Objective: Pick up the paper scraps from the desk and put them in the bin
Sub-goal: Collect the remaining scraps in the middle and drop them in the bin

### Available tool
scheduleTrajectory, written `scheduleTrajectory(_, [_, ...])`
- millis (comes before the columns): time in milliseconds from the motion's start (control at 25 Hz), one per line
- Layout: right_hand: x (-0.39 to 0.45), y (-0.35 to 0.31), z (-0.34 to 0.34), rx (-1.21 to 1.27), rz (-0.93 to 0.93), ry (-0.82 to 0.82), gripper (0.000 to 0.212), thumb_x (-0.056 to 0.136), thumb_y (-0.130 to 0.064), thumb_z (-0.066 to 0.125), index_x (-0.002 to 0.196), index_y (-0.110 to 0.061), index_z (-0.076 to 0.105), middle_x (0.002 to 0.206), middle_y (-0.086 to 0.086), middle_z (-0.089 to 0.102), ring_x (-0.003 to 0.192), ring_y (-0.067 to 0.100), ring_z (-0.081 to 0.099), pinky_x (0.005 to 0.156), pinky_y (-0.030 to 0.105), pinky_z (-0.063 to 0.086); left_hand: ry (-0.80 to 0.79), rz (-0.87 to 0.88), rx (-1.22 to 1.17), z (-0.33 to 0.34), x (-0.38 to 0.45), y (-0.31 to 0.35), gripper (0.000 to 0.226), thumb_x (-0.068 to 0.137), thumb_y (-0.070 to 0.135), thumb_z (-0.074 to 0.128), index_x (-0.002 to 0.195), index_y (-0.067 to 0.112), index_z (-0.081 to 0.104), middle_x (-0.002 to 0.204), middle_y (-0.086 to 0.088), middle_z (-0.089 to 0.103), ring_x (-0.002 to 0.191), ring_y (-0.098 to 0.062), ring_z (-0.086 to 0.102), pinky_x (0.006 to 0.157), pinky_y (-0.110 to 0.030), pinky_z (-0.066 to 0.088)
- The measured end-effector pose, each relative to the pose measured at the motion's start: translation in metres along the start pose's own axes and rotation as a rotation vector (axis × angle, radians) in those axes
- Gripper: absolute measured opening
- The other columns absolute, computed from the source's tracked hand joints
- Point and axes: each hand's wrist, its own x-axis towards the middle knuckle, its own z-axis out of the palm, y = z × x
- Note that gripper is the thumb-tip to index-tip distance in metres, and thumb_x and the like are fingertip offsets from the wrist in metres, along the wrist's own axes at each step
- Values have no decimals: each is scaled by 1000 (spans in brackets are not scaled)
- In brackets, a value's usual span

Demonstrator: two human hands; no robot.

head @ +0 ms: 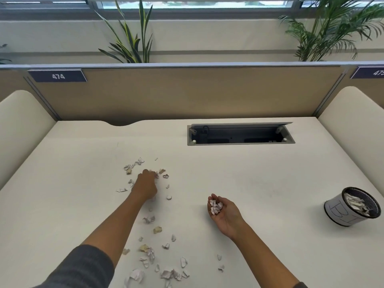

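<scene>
Several small paper scraps (149,251) lie strewn over the cream desk (239,173), from the middle down to its near edge. My left hand (146,183) reaches into the far cluster, fingers curled down on scraps at its tips. My right hand (223,208) is held palm up above the desk, cupping a small heap of scraps (215,206). The bin (353,206), a small white round cup with a black rim, stands at the right and holds paper strips.
An open cable hatch (241,134) is sunk in the desk at the back right. A tan partition (187,92) with a "474" label closes the back. Cream side panels (353,121) flank the desk. Plants stand behind the partition.
</scene>
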Motion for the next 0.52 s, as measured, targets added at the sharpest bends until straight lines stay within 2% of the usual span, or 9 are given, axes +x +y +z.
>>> scheduleTrajectory(80, [1,0,-1,2,-4,5,25,101,-6,41,91,4,62,79,15,65,76,22,59,63,28,58,107,0,-13,3,-1,1,27,87,1,47,108,5,64,114,-19,56,109,-35,56,87,-37,46])
scheduleTrajectory(120, [1,1,-1,2,-5,8,25,101,-6,42,91,4,62,76,15,66,75,22,59,58,26,59,141,-4,-28,3,-3,2,20,85,-2,48,93,6,65,104,-19,60,101,-35,60,80,-35,46])
scheduleTrajectory(200, [2,2,-2,2,-3,11,25,101,-6,42,90,4,62,74,15,66,75,23,59,54,25,59,159,-29,-63,2,-8,4,19,82,-5,50,78,11,59,91,-17,64,89,-31,62,72,-35,45])
scheduleTrajectory(280, [2,3,-1,-10,7,7,25,101,-6,42,90,3,62,76,15,65,76,23,59,54,25,59,157,-64,-151,4,-18,4,19,80,-5,55,74,10,64,81,-14,65,81,-28,63,67,-32,46])
scheduleTrajectory(400, [-1,5,-1,-34,11,-8,24,101,-7,42,90,3,62,84,15,63,77,22,59,54,24,58,163,-67,-338,10,-39,12,9,79,0,68,74,-1,75,77,-12,73,71,-22,65,63,-25,49])
scheduleTrajectory(520, [-5,6,0,-50,24,-22,24,100,-6,43,89,3,61,87,16,61,75,21,58,59,26,56,117,-20,-451,13,-68,34,11,83,9,71,74,5,77,72,-6,73,62,-12,62,57,-19,44])
